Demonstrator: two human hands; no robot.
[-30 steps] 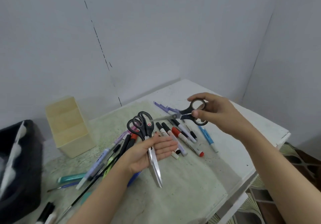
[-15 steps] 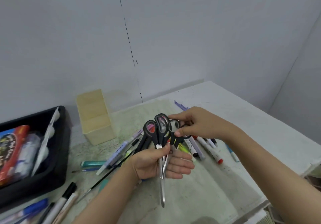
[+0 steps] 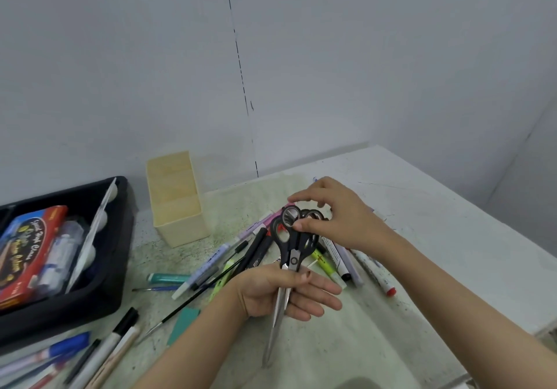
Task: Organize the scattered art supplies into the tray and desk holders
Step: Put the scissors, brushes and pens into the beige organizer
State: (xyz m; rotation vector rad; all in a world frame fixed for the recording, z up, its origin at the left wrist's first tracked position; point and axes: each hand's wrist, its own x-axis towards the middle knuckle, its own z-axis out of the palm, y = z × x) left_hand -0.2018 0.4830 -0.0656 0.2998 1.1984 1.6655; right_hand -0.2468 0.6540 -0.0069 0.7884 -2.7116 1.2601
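My left hand (image 3: pixel 283 292) lies palm up over the green mat and holds a bundle of black-handled scissors (image 3: pixel 291 247) by the pivots, thumb pressed across them, blades pointing toward me. My right hand (image 3: pixel 334 213) pinches the scissor handle rings at the top of the bundle. Behind them lies a heap of markers and pens (image 3: pixel 340 262). A pale wooden desk holder (image 3: pixel 177 204) with open compartments stands to the left. A black tray (image 3: pixel 117 268) sits at the far left, holding a red box and tubes.
More pens and markers (image 3: pixel 99 355) lie at the lower left beside the tray. A teal card (image 3: pixel 184 322) and a thin black brush (image 3: pixel 193 301) rest on the mat (image 3: pixel 346 343). The white table's edge (image 3: pixel 512 307) runs along the right. A grey wall stands behind.
My right hand brought a smaller pair of scissors left and added it to the pairs in my left hand. The view swung left, so the tray now shows.
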